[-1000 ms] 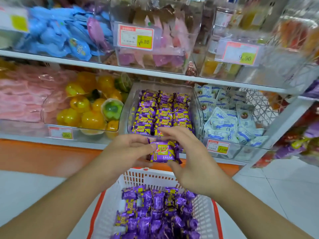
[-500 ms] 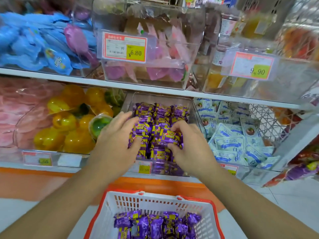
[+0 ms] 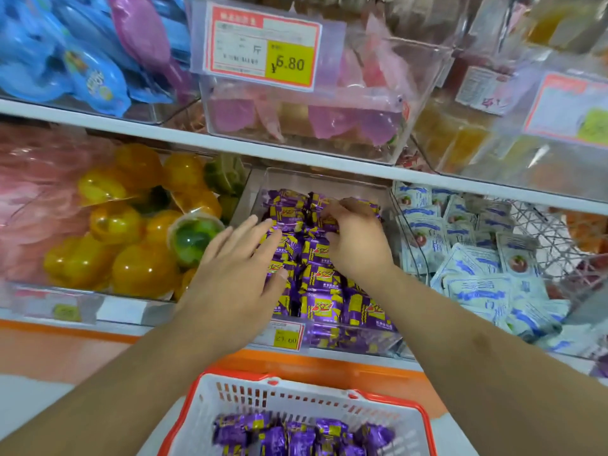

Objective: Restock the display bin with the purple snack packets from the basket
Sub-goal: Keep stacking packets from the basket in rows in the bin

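Fingers point(image 3: 263, 232) of the left hand point(image 3: 237, 274) are straight and spread, lying flat on the purple snack packets point(image 3: 322, 278) in the clear display bin point(image 3: 250, 189) on the lower shelf. The right hand point(image 3: 355, 245) reaches deeper into the bin; its fingers are curled onto packets at the rear row, but whether they pinch 1 cannot be told. More purple packets point(image 3: 296, 436) lie in the white basket point(image 3: 230, 399) with the orange rim, below both forearms. A price tag point(image 3: 284, 335) sits on the bin front. Yellow jelly cups point(image 3: 131, 258) fill the bin to the left; pale blue sachets point(image 3: 477, 274) fill the bin to the right.
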A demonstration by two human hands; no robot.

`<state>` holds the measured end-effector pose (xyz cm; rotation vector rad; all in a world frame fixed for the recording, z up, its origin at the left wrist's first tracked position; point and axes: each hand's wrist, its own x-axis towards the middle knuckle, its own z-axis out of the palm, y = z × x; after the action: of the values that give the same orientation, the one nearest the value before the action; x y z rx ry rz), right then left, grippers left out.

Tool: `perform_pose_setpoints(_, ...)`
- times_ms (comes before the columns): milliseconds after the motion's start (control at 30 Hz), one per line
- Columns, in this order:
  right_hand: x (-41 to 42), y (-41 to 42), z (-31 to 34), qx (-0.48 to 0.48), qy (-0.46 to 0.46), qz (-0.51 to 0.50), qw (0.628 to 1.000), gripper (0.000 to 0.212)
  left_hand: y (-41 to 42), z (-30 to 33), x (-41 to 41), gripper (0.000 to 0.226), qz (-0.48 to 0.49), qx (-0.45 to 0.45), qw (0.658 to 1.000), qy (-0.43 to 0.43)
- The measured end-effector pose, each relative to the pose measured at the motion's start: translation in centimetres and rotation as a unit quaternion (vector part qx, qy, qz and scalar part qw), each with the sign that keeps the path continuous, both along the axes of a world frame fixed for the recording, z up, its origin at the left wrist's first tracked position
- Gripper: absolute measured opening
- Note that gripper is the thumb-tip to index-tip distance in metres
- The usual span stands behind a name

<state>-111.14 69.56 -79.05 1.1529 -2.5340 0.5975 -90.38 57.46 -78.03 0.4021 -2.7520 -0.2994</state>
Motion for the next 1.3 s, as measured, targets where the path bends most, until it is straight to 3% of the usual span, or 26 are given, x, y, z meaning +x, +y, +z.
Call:
perform_pose_setpoints(133, 0.6, 0.1, -0.5, -0.025, -0.012, 0.026, 0.999, 0.035, 0.0, 0.1, 0.1, 0.064, -0.003, -0.003, 1.0, 0.001)
perform_pose_setpoints(400, 1.8, 0.7, 0.5, 0.064, -0.014, 0.022, 0.998, 0.05, 0.3, 0.3, 0.1, 0.062, -0.003, 0.0, 1.0, -0.001)
perform_pose_setpoints(633, 3.1, 2.4, 1.5, 0.077, -0.014, 0.011, 0.997, 0.056, 1.1, 0.3, 1.6, 0.061, -0.018, 0.017, 1.0, 0.005)
perform_pose_setpoints(767, 5.9, 4.4, 2.0, 0.02, -0.026, 0.021, 0.999, 0.054, 1.8, 0.5, 3.5, 0.053, -0.036, 0.02, 0.998, 0.046)
perform_pose_setpoints(967, 14.0, 8.9, 0.2, -0.074, -0.035, 0.082, 0.993, 0.028, 4.4, 0.8, 7.3, 0.026, -0.047, 0.044, 0.993, 0.096)
perform_pose_setpoints(1100, 20.0, 11.7, -3.5, -0.044, -0.12, 0.127, 0.984, 0.02, 6.5, -2.3, 10.7, 0.023, -0.055, 0.058, 0.995, 0.051)
perform_pose_setpoints(1300, 27.1, 14.0, -11.8, 0.147, -0.206, 0.184, 0.95, 0.028, 7.6, -10.4, 16.6, 0.062, 0.002, 0.101, 0.982, -0.159)
